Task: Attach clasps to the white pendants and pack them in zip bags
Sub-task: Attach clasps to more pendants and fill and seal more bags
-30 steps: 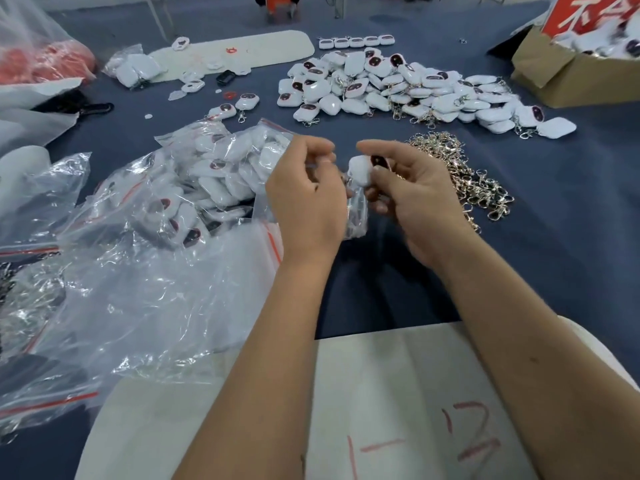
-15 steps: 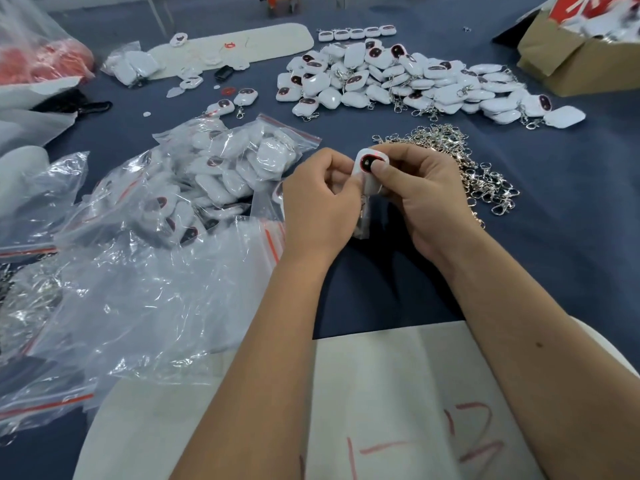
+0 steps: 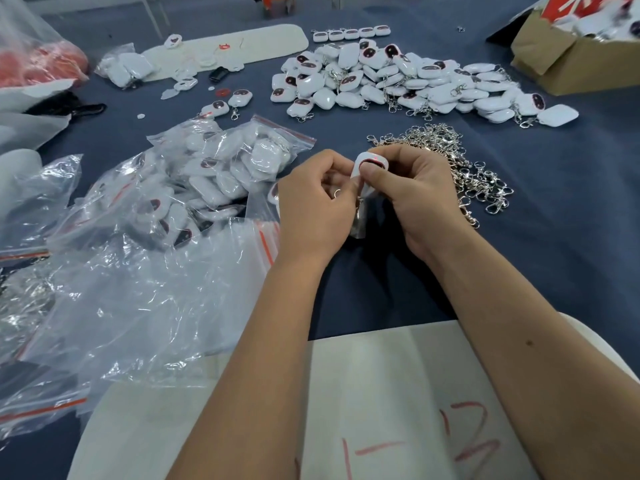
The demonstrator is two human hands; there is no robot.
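Pinching 1 white pendant (image 3: 371,164) between thumb and fingers, the right hand (image 3: 420,199) holds it at center above the blue counter (image 3: 554,237). The left hand (image 3: 311,206), fingers curled, grips a small zip bag (image 3: 357,220) just beneath. Loose clasps (image 3: 460,161) lie at 2 o'clock, finished pendants (image 3: 398,84) at 12, filled bags (image 3: 221,168) at 9.

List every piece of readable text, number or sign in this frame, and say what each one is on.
"1-13", handwritten in red marker, on the white sheet at the near table edge; the last strokes are loose, so the "13" is a best reading.
White characters on the red panel above the cardboard box, top right: cropped and blurred, unreadable.
Dark marks on the white pendants: no legible text.
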